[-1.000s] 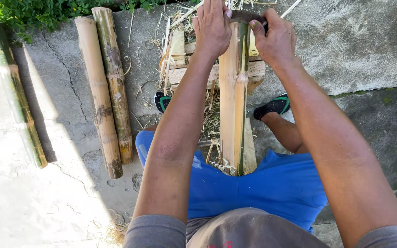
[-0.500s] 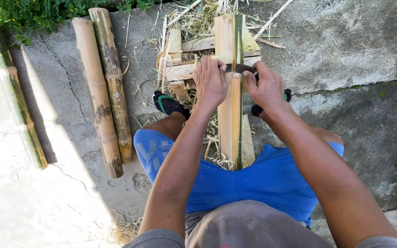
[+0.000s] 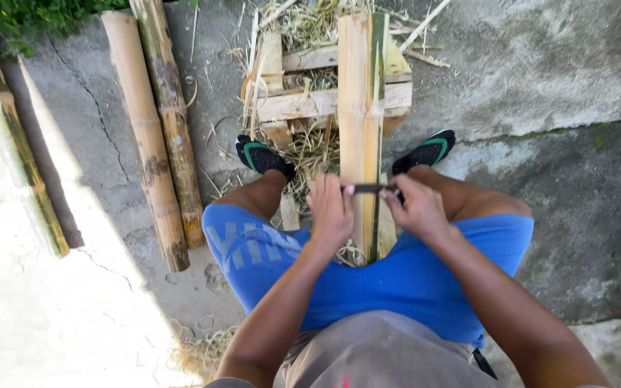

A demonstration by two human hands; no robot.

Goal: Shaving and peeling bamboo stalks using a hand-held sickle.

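A split bamboo piece (image 3: 359, 108) lies lengthwise between my knees, its far end resting on a small wooden frame (image 3: 303, 104). A dark blade (image 3: 372, 189) lies crosswise over the bamboo, close to my body. My left hand (image 3: 330, 212) grips the blade's left end and my right hand (image 3: 417, 208) grips its right end. My legs in blue shorts and my feet in dark sandals (image 3: 261, 156) sit on either side of the bamboo.
Two thick bamboo poles (image 3: 156, 136) lie side by side on the cracked concrete at the left. A thinner green pole (image 3: 26, 165) lies further left. Bamboo shavings (image 3: 310, 147) litter the ground around the frame. Grass edges the top left corner.
Both hands have drawn the blade along the bamboo toward my body, from its far end near the frame down to a spot near my lap.
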